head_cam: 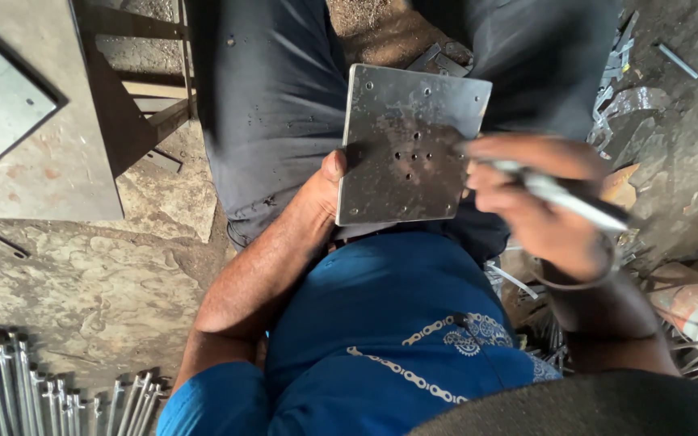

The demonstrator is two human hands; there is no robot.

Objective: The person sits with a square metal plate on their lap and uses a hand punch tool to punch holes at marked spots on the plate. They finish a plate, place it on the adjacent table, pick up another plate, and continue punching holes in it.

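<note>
Resting on the person's lap, a square steel plate (409,145) with small drilled holes near its middle is gripped at its left edge by the left hand (325,182), thumb pressed onto the top face and fingers hidden beneath. The right hand (539,202), blurred, is closed around a slim metal rod (563,196) whose tip hovers just beside the plate's right edge. Far and near edges of the plate stand free. Scrap metal (628,89) crowds the right side; a bundle of long bolts (34,387) lies well apart at lower left, beyond bare stone floor (98,282).
</note>
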